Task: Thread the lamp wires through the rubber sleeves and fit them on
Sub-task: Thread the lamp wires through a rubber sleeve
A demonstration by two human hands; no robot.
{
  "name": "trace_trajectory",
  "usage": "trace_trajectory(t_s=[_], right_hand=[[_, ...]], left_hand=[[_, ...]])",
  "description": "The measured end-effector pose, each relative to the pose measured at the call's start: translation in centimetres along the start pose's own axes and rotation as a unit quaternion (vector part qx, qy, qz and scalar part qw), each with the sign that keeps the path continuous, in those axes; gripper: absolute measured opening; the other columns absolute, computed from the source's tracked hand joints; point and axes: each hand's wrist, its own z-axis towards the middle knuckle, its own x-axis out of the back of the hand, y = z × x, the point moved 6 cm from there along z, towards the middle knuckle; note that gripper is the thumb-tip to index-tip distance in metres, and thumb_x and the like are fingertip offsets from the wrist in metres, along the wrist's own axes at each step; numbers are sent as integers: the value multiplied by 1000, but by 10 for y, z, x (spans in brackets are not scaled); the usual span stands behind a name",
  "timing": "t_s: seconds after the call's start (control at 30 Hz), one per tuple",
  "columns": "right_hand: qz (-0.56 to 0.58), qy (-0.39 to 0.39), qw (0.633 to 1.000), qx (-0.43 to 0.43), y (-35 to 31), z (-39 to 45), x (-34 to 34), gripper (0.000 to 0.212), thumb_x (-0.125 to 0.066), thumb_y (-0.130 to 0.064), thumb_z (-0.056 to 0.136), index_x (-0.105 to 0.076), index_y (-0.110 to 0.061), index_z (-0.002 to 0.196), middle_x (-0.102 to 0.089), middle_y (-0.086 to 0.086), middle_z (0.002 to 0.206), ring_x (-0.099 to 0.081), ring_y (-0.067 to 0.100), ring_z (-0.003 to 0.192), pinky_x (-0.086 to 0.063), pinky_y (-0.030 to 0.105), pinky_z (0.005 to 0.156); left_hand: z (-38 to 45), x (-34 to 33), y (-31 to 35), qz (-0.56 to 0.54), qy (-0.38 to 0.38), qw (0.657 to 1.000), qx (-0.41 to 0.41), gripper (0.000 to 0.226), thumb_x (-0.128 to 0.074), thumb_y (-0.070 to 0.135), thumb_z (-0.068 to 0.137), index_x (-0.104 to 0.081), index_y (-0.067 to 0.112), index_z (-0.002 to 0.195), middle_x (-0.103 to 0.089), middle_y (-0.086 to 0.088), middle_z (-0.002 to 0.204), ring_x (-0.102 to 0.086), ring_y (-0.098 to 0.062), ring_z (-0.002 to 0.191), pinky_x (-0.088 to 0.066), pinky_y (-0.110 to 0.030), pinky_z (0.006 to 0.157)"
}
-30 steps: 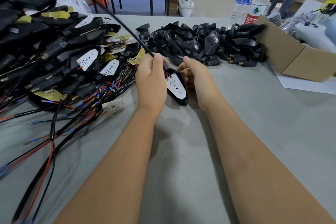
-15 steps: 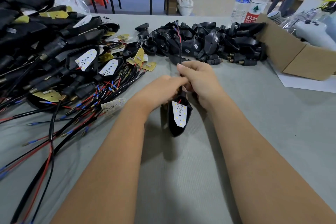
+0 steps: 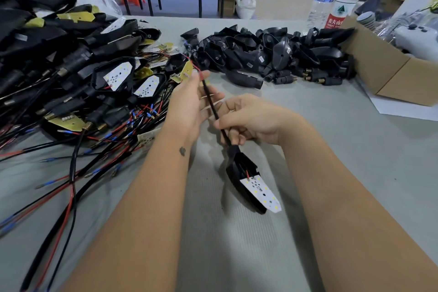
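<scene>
1. The right hand [image 3: 251, 118] has its fingers [image 3: 233, 137] curled round the black lamp wire [image 3: 214, 111] just above the lamp; the left hand [image 3: 189, 104] has loosely spread fingers, its thumb and forefinger seeming to pinch the wire higher up, near the red end.
2. The lamp housing [image 3: 239, 173] hangs from that wire below the right hand, low over the grey table [image 3: 237, 256], its white LED board [image 3: 262, 193] facing up.
3. I'd judge the lamp light and its wire limp, so it will swing; the board looks fragile. Best hold the sheathed wire or the housing's neck.
4. Beyond the lamp lies a heap of black rubber sleeves [image 3: 272, 54].
5. Left of the lamp, a tangle of wired lamps [image 3: 94, 83].
6. Far right of the lamp, a cardboard box [image 3: 379, 66] and 2 bottles [image 3: 341, 2].
</scene>
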Motion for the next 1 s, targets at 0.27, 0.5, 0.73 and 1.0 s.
trace_trajectory(t_s=[0.27,0.5,0.73,1.0], right_hand=[[1,-89,996,0,-1,-2,-11,19,-61,0,90,-50,-9,78,-67,7,59,-56,6,43,-41,14,41],[67,-61,996,13,-2,-3,-6,9,-57,-12,96,-62,-6,91,-68,9,72,-63,12,55,-52,18,52],[3,448,890,90,8,3,94,21,-51,-7,92,-66,-20,85,-59,-4,75,-49,0,55,-42,16,54],[-276,460,841,-65,26,19,135,67,-38,0,87,-31,-20,150,-25,6,159,-18,28,146,-20,42,118]], left_hand=[[3,14,7,-86,62,994,-36,37,-26,23,108,-48,15,79,-43,7,46,-41,-6,38,-37,-15,41],[0,10,8,58,76,992,-81,31,-26,19,108,-46,17,84,-34,4,59,-25,-3,38,-22,-15,37],[1,2,3,234,55,965,-103,28,-29,15,104,-50,30,95,-44,3,70,-31,-5,43,-27,-18,41],[6,-3,-1,296,51,945,-128,25,-37,18,104,-56,29,93,-57,5,71,-40,-2,46,-35,-19,46]])
